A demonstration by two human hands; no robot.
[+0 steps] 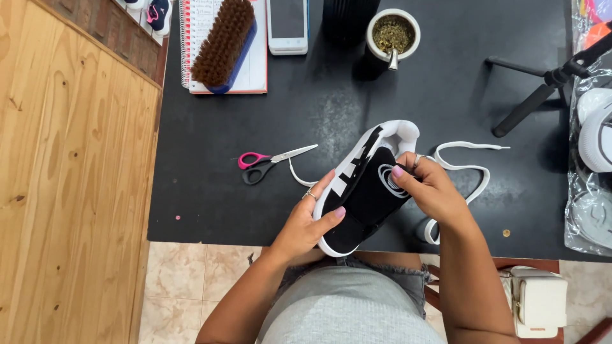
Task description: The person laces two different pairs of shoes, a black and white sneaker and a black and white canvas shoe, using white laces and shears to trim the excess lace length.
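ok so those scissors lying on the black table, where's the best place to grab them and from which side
Take the scissors by the handle loops, one pink, one black, coming from their left end as seen here. They lie flat on the black table with the blades pointing right toward the shoe, so the loops are the blunt, open end, well apart from the left hand.

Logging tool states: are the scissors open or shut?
Shut: the scissors lie flat on the table, blades together in one point.
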